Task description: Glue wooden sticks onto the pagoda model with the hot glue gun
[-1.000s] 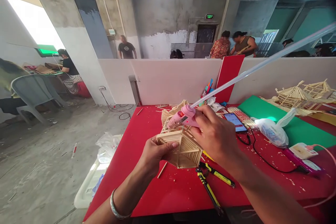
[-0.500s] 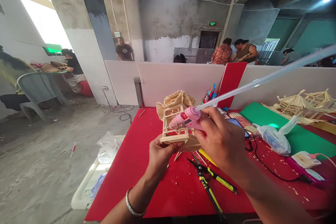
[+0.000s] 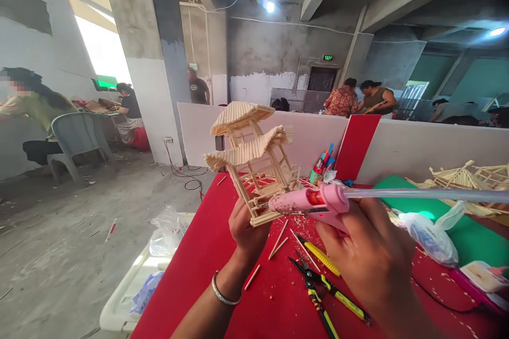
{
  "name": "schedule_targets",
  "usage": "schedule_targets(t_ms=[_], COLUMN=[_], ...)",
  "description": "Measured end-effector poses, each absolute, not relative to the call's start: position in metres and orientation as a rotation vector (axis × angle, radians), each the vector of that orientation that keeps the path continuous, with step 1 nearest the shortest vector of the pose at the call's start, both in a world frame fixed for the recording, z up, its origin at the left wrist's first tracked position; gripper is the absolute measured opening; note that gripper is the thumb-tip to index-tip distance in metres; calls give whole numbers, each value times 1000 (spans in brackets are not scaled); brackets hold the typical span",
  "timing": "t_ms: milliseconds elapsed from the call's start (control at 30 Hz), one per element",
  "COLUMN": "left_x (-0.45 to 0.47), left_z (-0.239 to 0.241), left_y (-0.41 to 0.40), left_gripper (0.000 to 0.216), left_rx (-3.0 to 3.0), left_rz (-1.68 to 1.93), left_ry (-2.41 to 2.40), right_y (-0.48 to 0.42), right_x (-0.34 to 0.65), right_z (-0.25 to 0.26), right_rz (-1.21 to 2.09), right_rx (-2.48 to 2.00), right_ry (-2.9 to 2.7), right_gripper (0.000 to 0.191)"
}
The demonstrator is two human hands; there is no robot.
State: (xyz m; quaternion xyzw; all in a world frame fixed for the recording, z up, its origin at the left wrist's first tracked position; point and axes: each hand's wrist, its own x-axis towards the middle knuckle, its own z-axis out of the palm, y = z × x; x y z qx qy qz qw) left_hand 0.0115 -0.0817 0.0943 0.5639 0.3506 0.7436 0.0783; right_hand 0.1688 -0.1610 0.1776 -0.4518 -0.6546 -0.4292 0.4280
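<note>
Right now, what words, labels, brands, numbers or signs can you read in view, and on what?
"EXIT": green sign above the dark door; the characters over it are too small to read.
Round print on the dark shirt of the person by the pillar: too blurred.
Pink glue gun: no legible text.

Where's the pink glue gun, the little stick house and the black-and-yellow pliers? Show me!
Pink glue gun (image 3: 296, 201): head view, on its barrel.
Little stick house (image 3: 247, 152): head view, on its lower roof.
Black-and-yellow pliers (image 3: 312, 277): head view, on the dark part around the joint.
</note>
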Motion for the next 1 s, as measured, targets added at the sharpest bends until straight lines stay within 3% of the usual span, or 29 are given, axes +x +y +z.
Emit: schedule_targets(t_ms=[267, 1000], left_x=[7, 4], left_z=[102, 110], left_y=[-76, -73], left_gripper=[5, 6], left_rx=[1830, 1827], left_rz=[2481, 2557], left_ry=[913, 982], right_y=[-165, -165], right_x=[164, 160], right_z=[178, 182], right_rz=[-1031, -983], right_rx=[-1120, -1083], right_ry=[-1621, -1629], right_gripper=[25, 19])
